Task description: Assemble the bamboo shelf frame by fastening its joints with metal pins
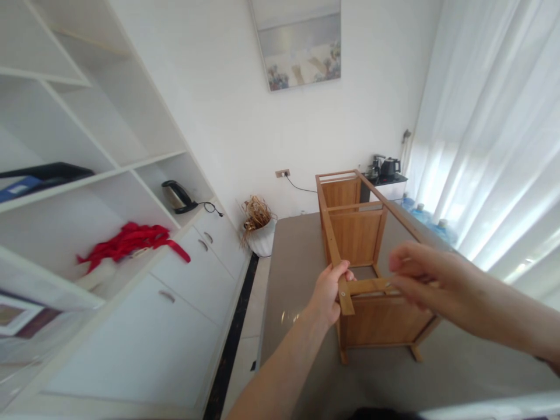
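Observation:
A wooden shelf frame (pixel 330 233) with slatted panels lies lengthwise on the table. My left hand (pixel 326 291) is closed around its left long rail, close to the near end where a screw head shows. From that corner a short wooden crossbar (pixel 368 286) runs to the right. My right hand (pixel 420 274) is over the crossbar's right part, somewhat blurred, with fingers curled and thumb drawn in. Whatever it pinches, if anything, is too small or hidden to make out. The near panel (pixel 385 321) stands below the crossbar, its feet on the table.
The grey table (pixel 289 280) carries the frame. White cabinets (pixel 188 286) line the left, with a kettle (pixel 175 195) and red cloth (pixel 126 242) on the shelves. A potted dried plant (pixel 258 224) stands beyond. Water bottles (pixel 441 230) stand by the curtain (pixel 494 146).

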{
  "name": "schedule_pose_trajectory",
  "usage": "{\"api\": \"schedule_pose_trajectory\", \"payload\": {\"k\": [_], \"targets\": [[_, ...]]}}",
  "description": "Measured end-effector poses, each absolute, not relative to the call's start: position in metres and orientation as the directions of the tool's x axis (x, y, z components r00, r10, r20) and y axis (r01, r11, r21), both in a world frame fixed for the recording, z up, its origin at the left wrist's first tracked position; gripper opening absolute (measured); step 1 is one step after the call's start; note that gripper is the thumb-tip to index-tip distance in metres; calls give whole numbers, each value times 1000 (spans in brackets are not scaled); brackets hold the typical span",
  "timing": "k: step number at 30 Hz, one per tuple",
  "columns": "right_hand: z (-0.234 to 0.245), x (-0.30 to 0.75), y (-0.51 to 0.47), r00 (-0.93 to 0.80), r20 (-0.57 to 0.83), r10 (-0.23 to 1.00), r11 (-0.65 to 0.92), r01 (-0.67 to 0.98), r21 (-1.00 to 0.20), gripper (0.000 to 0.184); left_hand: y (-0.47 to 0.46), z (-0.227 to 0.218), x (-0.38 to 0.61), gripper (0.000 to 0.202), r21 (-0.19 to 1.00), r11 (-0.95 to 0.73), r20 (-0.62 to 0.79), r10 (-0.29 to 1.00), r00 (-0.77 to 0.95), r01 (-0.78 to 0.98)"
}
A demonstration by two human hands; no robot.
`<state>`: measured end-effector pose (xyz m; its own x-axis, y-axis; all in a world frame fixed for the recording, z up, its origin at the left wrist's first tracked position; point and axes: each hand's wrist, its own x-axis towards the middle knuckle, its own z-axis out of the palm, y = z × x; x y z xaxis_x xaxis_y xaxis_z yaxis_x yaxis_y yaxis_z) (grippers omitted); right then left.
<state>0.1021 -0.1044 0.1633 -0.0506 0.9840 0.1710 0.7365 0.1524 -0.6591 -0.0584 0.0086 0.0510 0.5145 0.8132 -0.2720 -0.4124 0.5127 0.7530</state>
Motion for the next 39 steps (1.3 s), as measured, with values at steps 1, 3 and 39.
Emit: {"api": "schedule_pose_trajectory", "payload": {"k": [1, 3, 39], "targets": [[165, 88, -96, -179, 113, 977, 209, 738, -641, 15, 8, 49, -61, 26, 751, 510, -268, 816, 512, -420], [164, 67, -77, -314, 73, 947, 297, 761, -576, 10, 5, 46, -70, 26, 748, 487, -258, 839, 478, -451], [135, 22, -40, -391, -2, 921, 384, 907, -171, 18, -62, 61, -132, 17, 999, -13, 20, 978, 207, -34]]}}
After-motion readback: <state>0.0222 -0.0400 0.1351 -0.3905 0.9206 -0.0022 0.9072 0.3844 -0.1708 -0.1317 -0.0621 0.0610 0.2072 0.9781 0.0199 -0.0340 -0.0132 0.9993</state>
